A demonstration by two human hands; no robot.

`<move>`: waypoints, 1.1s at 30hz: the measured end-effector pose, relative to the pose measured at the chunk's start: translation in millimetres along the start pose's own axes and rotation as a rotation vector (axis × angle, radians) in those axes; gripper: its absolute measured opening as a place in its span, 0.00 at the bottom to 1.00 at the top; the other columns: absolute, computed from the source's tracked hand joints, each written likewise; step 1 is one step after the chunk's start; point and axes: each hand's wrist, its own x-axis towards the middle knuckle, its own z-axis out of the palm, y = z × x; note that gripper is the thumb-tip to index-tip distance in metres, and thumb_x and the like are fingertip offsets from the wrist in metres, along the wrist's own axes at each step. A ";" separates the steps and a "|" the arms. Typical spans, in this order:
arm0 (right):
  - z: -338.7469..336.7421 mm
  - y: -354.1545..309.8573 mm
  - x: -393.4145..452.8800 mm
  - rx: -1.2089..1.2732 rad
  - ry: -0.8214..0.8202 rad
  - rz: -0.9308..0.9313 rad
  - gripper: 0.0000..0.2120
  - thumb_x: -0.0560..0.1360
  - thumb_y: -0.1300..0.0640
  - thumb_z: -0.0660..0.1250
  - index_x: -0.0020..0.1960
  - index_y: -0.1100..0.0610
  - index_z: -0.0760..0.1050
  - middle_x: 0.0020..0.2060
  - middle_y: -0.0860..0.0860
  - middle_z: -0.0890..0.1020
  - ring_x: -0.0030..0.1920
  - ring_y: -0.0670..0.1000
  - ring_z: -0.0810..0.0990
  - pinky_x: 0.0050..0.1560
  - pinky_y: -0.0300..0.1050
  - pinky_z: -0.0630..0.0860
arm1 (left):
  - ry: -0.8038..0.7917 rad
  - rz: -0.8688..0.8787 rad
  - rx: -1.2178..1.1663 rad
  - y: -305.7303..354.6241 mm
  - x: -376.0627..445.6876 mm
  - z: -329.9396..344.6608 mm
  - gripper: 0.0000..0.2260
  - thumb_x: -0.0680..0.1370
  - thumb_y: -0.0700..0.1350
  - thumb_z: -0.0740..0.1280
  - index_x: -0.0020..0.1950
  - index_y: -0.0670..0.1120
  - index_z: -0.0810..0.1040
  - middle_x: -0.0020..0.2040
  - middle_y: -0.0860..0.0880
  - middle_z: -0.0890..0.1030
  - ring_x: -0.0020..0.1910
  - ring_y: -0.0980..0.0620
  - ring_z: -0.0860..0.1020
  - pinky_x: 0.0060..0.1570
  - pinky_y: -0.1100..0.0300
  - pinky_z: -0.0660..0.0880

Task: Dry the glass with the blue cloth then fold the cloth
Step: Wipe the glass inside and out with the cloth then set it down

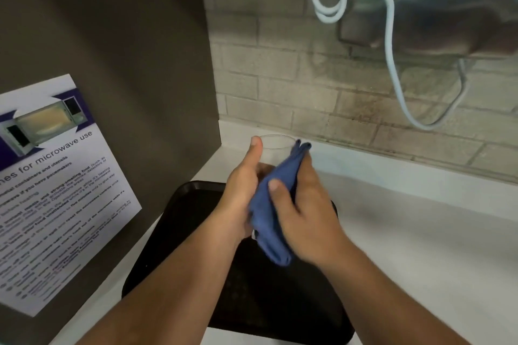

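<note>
A clear glass (276,148) is held upright above the black tray (193,216). My left hand (244,190) grips its left side, thumb up along the rim. My right hand (302,204) presses a bunched blue cloth (266,221) against the glass's right side, thumb on top of the fabric. The cloth reaches from the rim down past both wrists. The lower part of the glass is hidden behind my hands and the cloth.
The tray lies on a white counter (420,232). A dark panel with a microwave notice (56,190) stands on the left. A brick wall (308,78) runs behind, and a pale cable (392,50) hangs at upper right.
</note>
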 end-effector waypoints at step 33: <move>-5.2 -21.5 18.2 0.154 0.152 0.122 0.17 0.83 0.47 0.56 0.66 0.54 0.73 0.51 0.47 0.84 0.48 0.42 0.83 0.51 0.45 0.79 | -0.246 0.022 -0.106 1.2 -6.3 -6.1 0.33 0.72 0.70 0.63 0.43 0.41 0.91 0.46 0.40 0.90 0.45 0.46 0.89 0.39 0.56 0.85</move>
